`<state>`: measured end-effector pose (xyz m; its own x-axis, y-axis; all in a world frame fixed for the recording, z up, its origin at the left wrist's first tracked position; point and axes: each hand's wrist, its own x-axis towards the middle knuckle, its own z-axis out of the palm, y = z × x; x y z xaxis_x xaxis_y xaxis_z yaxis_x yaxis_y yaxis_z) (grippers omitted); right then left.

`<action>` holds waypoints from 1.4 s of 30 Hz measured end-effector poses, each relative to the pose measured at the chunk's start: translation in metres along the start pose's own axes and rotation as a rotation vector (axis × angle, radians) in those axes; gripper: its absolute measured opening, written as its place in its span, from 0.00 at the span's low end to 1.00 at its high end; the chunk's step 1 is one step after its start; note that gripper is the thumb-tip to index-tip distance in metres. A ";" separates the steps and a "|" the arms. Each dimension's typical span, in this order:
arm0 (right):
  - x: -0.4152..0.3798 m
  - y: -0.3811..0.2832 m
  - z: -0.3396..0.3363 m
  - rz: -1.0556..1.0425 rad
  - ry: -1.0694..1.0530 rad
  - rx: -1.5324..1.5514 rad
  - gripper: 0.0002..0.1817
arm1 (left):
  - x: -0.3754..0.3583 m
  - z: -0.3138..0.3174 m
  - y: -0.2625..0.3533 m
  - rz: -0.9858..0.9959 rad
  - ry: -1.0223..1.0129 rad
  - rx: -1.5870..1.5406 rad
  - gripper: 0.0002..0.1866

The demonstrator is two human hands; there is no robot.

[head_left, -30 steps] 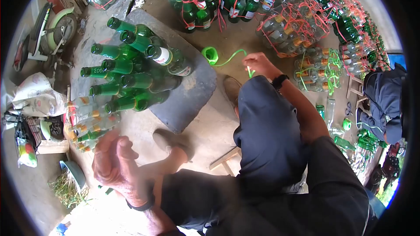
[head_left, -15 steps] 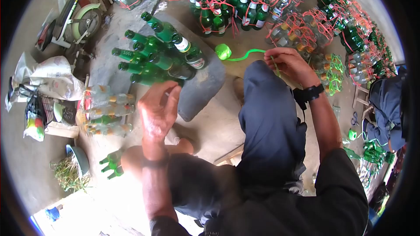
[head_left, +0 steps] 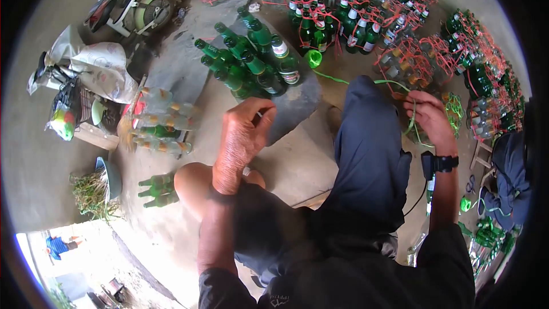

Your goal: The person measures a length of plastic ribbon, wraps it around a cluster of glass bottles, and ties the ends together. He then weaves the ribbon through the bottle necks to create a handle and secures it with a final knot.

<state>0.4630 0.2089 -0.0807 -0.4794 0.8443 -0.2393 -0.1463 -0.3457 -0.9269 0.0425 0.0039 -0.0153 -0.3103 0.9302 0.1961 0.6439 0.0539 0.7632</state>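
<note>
Right hand (head_left: 429, 115) pinched green twine (head_left: 389, 82) between thumb and fingers, a loose loop dangling below. The line ran back over the raised knee (head_left: 366, 94) to its ball (head_left: 313, 59), just beside the slab's right edge. Draping it over the knee probably kept the slack off the floor; the ball looked free to unwind.

Left hand (head_left: 243, 131) was curled, thumb near the fingertips, in front of the slab's near edge. Couldn't tell if it gripped anything; the fingers covered the palm.

Green bottles (head_left: 260, 68) stood upright, packed close on the slab (head_left: 303, 111), set in from its right edge. Tight packing likely let them brace each other, in easy reach of the left hand.

Hard to see: bottle bases mid-cluster, blocked by the outer ones. Slab's near edge partly behind the left hand. Twine end lost around the right fingers. Couldn't tell whether ball touched slab. Clear bottles (head_left: 157, 120) at left were blurred. Another person's dark clothing (head_left: 509, 177) was cut off by the right rim of view.
</note>
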 end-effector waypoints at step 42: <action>-0.105 -0.069 0.147 -0.518 -0.138 -0.425 0.17 | -0.076 0.045 0.111 0.247 -0.203 -0.493 0.03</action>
<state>0.3965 0.0838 0.0510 -0.5488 0.7880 0.2791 -0.0474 0.3039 -0.9515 0.1692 -0.0447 0.0268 -0.0210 0.9473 0.3197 0.2640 -0.3032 0.9156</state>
